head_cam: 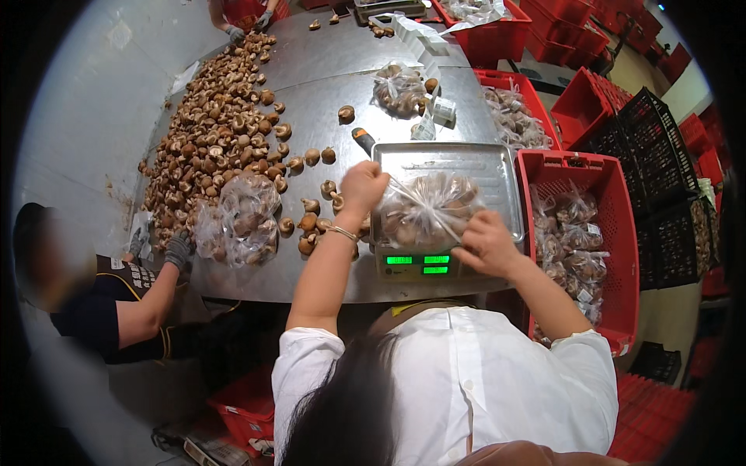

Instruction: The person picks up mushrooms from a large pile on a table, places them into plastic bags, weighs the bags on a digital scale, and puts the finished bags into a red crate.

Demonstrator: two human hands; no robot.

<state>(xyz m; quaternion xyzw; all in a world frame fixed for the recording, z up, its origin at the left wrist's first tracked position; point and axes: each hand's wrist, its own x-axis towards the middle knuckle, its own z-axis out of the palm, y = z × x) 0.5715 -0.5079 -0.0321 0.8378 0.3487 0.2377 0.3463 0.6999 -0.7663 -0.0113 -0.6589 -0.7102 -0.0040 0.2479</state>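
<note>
A clear plastic bag of shiitake mushrooms (428,212) rests on the metal pan of a digital scale (501,175). Its gathered neck is pulled into two twisted ends. My left hand (364,189) grips one end at the upper left of the bag. At the lower right, my right hand (486,242) pinches the other end above the pan's front edge. Green lit readouts (436,260) glow on the scale's front. Loose shiitake mushrooms (309,221) lie on the steel table left of the scale.
A large heap of mushrooms (215,134) covers the table's left side, with filled bags (247,218) at its near end. Two gloved co-workers' hands (180,247), (236,35) touch the heap. Right of the scale stands a red crate (626,233) holding labelled bags. An orange-black handle (362,138) lies behind the scale.
</note>
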